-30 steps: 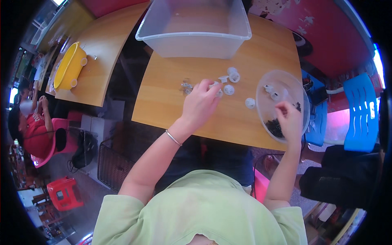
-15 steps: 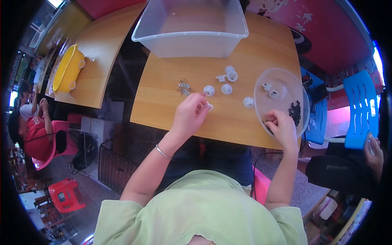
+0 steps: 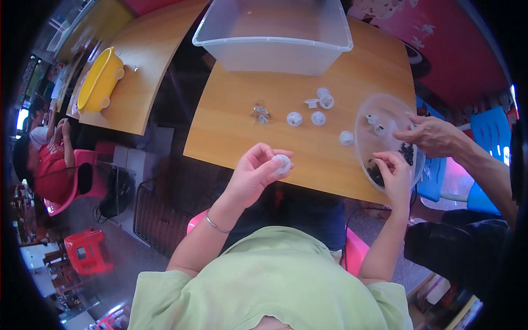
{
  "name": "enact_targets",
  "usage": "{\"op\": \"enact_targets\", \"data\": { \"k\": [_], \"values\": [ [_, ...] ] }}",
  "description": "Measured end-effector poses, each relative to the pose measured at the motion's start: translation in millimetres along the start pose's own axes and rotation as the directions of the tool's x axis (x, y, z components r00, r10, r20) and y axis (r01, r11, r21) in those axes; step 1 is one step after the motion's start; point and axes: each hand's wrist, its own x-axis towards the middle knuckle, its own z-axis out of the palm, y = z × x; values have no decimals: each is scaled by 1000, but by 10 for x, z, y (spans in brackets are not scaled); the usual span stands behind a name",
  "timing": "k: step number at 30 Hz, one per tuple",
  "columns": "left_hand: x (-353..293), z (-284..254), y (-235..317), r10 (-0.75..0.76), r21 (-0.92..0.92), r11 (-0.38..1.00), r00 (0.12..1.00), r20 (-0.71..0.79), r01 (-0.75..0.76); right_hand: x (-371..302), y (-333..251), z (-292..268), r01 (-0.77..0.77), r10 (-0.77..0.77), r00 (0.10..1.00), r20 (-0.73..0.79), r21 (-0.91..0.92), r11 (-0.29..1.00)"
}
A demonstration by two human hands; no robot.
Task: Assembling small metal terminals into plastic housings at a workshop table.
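My left hand (image 3: 257, 173) is closed in a pinch on a small round white plastic part (image 3: 282, 164) at the table's near edge. My right hand (image 3: 394, 173) reaches over the near side of a shallow clear round tray (image 3: 364, 113), fingertips pinched together above small black pieces (image 3: 376, 175). Whether a piece is between those fingertips is too small to see. More black pieces (image 3: 407, 153) lie at the tray's right, and white plastic parts (image 3: 378, 128) sit farther back in it. Another person's hand (image 3: 434, 135) extends over the tray from the right.
Several round white parts (image 3: 318, 118) lie mid-table, with a little heap of shiny metal pieces (image 3: 261, 113) to their left. A large translucent bin (image 3: 269, 55) stands at the back. On the left table sits a yellow tub (image 3: 100, 80). Blue chairs (image 3: 489, 132) are at the right.
My left hand has drawn nearer me and turned, showing the round white part. Another person's hand has come in over the tray from the right. My right hand stays at the tray.
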Motion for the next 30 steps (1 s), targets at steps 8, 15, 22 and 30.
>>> {"op": "enact_targets", "data": {
  "k": [8,15,22,30],
  "values": [
    [-29,-72,-23,-77,-278,956,994,79,96,-74,-340,101,-87,98,995,-4,427,900],
    [-116,23,43,-44,-224,971,986,158,79,-251,-886,459,-285,27,951,309,837,467],
    [-199,75,152,-48,-262,960,980,194,99,-257,-968,648,-391,-14,904,428,839,379],
    [-195,90,165,-64,-274,955,979,192,116,-271,-987,681,-361,-20,914,405,835,416]
  ]
}}
